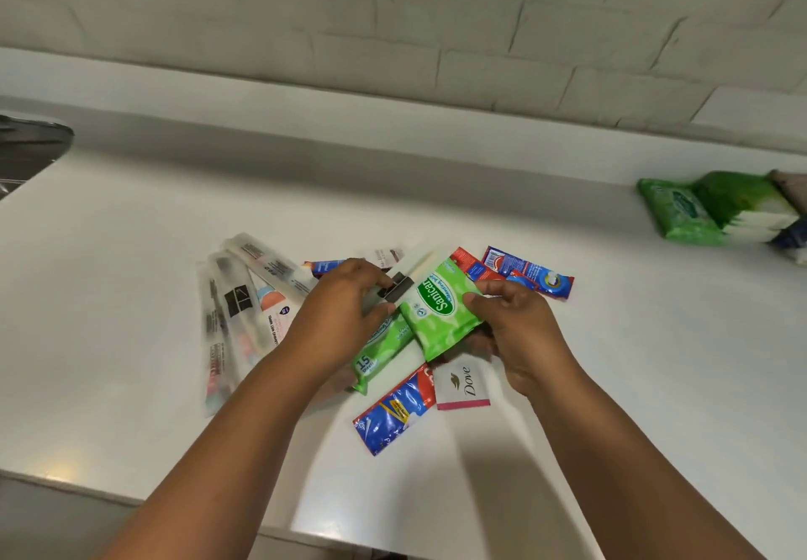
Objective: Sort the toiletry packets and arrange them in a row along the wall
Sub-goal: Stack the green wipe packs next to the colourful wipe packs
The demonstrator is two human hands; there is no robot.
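Gripping the soft green foil wipes packet (439,310): right hand (519,332) fingers clamp its right edge, packet lifted above the pile. Left hand (338,319) pinches a second green packet (380,352). Likely light, floppy, slick; hold by the edges.

glossy plastic wipes packet (439,308), smooth white counter (131,253)

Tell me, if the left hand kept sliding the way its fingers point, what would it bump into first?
Probably the small black object at the left hand's fingertips, which it may already be touching. Beyond that lies the upper green Sanicare wipes pack. Depth is hard to judge here.
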